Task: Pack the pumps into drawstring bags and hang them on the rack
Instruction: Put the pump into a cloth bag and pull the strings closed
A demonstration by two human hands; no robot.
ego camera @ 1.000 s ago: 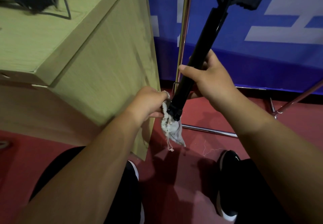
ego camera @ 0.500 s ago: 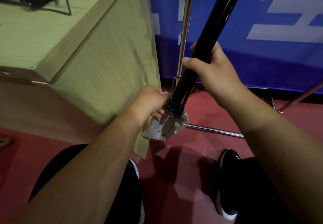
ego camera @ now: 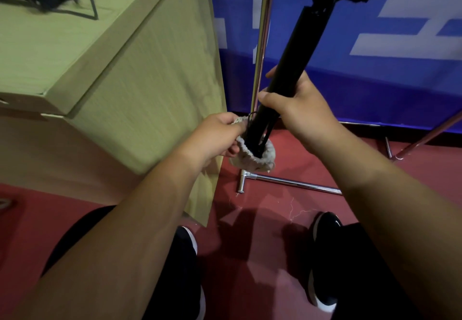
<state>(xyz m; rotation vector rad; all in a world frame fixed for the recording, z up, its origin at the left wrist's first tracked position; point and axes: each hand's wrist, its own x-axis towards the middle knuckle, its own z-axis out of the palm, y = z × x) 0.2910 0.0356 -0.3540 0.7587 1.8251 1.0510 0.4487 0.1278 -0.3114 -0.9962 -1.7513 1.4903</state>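
Pump point(ego camera: 303, 44) base now sits inside the bag point(ego camera: 252, 163) mouth, centre of frame. A second ago the bag hung limp beside the base; half a second ago it was only opening under it. Right hand point(ego camera: 302, 114) is clamped round the barrel just above the mouth, with the pump tilted toward upper right. Left hand point(ego camera: 215, 139) pinches the bag rim at its left edge, holding it open. Hands are close together (touching or not, cannot tell). Insertion has only started and most of the pump is outside, so the bag likely needs pulling up. Rack point(ego camera: 261, 44) pole stands just behind.
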